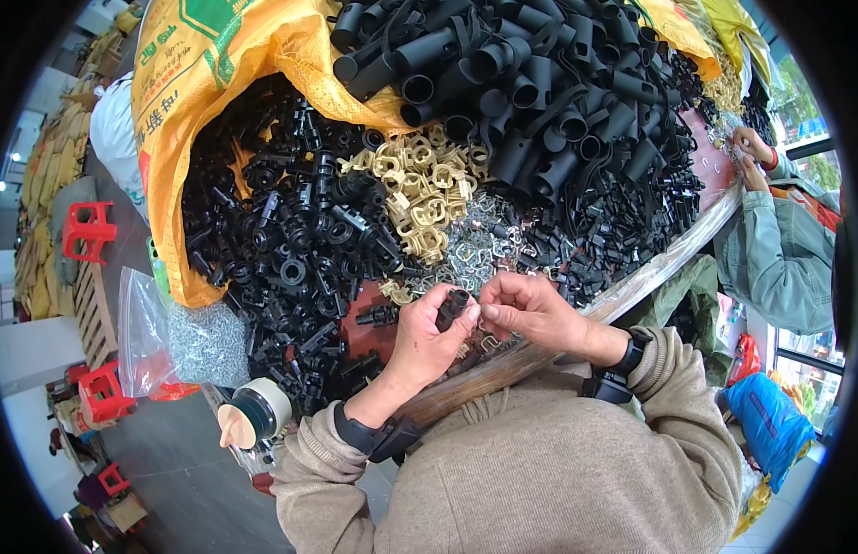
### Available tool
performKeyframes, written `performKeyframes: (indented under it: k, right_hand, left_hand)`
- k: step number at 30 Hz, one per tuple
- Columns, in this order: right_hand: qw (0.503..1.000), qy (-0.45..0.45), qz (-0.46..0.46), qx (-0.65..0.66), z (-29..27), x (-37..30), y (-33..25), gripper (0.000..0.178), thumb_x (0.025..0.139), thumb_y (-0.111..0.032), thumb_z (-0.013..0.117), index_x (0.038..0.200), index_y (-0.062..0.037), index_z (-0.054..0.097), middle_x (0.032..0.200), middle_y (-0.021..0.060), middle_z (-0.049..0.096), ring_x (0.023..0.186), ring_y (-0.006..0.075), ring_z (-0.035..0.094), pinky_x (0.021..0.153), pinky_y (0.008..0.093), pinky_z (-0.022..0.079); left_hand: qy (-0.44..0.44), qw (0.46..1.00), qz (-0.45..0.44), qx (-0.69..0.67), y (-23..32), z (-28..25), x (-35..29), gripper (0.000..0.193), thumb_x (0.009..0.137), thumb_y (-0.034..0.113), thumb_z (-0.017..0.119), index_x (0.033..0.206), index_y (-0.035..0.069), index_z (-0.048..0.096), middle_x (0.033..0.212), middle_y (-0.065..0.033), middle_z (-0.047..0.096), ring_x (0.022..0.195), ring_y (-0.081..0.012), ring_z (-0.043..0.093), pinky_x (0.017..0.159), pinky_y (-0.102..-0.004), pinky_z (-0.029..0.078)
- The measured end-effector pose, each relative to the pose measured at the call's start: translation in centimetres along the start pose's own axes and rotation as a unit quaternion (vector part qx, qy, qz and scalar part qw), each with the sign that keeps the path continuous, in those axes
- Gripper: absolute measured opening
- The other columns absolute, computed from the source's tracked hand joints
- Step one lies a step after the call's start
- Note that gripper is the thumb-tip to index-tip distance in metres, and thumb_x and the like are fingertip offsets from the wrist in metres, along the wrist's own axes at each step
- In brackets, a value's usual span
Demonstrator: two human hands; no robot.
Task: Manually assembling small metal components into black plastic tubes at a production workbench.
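My left hand (427, 334) is closed around a small black cylindrical plastic part (453, 308), its round end pointing up and away from me. Just to the right, my right hand (528, 312) pinches with thumb and forefinger close to that part; whatever lies between those fingertips is too small to name. Beyond both hands spreads a pile of small bent metal clips (480, 242). Beige plastic ring-shaped pieces (420, 189) lie behind my left hand, and a heap of black plastic fittings (300, 249) is to their left.
Large black tubes (540, 102) are heaped at the back beside an orange woven sack (184, 120). A clear bag of screws (205, 342) and a cup-like container (258, 411) stand at left. A wooden edge (503, 374) runs along the front. A co-worker's hands (752, 157) work at far right.
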State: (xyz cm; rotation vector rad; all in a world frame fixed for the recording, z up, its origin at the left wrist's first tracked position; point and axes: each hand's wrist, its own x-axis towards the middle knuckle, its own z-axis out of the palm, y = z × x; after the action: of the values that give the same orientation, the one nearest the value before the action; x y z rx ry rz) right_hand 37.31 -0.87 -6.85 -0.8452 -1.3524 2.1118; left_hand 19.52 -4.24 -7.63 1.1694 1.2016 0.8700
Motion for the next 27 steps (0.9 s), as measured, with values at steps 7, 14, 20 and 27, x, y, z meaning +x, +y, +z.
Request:
performKeyframes:
  k: [7,14,20,27]
  right_hand:
    - [0.951,0.061,-0.093,-0.289,-0.3,-0.3,-0.4,0.012,0.084,-0.012,0.054,0.081,-0.0014,0.052,0.068,0.0031,0.053,0.054,0.0084,0.048,0.050,0.0209,0.040]
    - [0.905,0.092,-0.168,-0.379,-0.6,-0.3,-1.1,0.008,0.070,-0.007,0.063,0.074,-0.0047,0.057,0.071,0.0048,0.052,0.063,0.0201,0.050,0.057,0.0284,0.040]
    - [0.843,0.096,-0.246,-0.469,-0.3,0.0,-1.2,0.015,0.063,-0.003,0.066,0.075,-0.0059,0.058,0.076,0.0030,0.051,0.072,0.0198,0.047,0.065,0.0311,0.036]
    - [0.789,0.081,-0.275,-0.544,0.1,0.4,-1.2,0.014,0.057,-0.008,0.065,0.068,-0.0084,0.057,0.091,0.0027,0.049,0.089,0.0232,0.045,0.075,0.0378,0.033]
  left_hand:
    - [-0.071,0.987,-0.072,-0.122,0.2,0.0,0.2,0.020,0.082,0.018,0.058,0.095,0.004,0.051,0.070,0.0003,0.054,0.058,-0.0063,0.050,0.051,-0.0202,0.041]
    - [-0.127,0.866,-0.194,-0.444,0.0,-0.5,0.5,0.034,0.086,0.020,0.051,0.115,0.004,0.043,0.086,-0.0042,0.055,0.069,-0.0134,0.055,0.056,-0.0228,0.045]
    - [-0.097,0.896,-0.214,-0.377,-0.4,-0.3,0.4,0.035,0.088,0.021,0.049,0.117,0.004,0.042,0.089,-0.0049,0.056,0.077,-0.0153,0.057,0.059,-0.0241,0.047]
    - [-0.125,0.918,-0.194,-0.321,-0.4,0.0,0.4,0.033,0.089,0.021,0.047,0.113,-0.001,0.046,0.096,-0.0044,0.055,0.083,-0.0101,0.055,0.071,-0.0230,0.048]
